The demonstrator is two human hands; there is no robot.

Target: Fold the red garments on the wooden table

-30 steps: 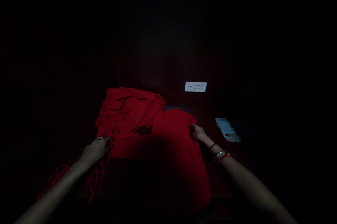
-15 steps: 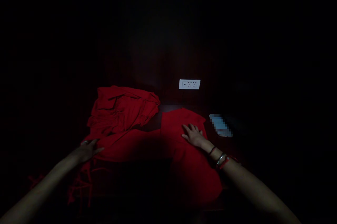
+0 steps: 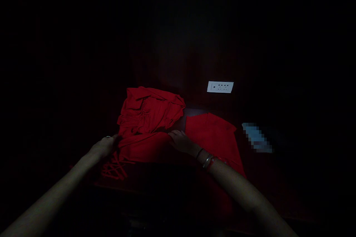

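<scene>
While we seem to straighten the red cloth [image 3: 150, 145] near the front edge of the surface [image 3: 195, 111], our left hand [image 3: 104, 147] and right hand [image 3: 181, 142] touch it; we can't tell how closed each grip is. Next needs gentle, flat pulling.

Dk tbl [image 3: 180, 122] w/ red cloth [image 3: 155, 114] & phone [image 3: 256, 137] on top

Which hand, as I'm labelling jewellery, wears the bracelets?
The right hand: a dark band and silver bangle circle its wrist; the left hand shows only a ring.
</scene>
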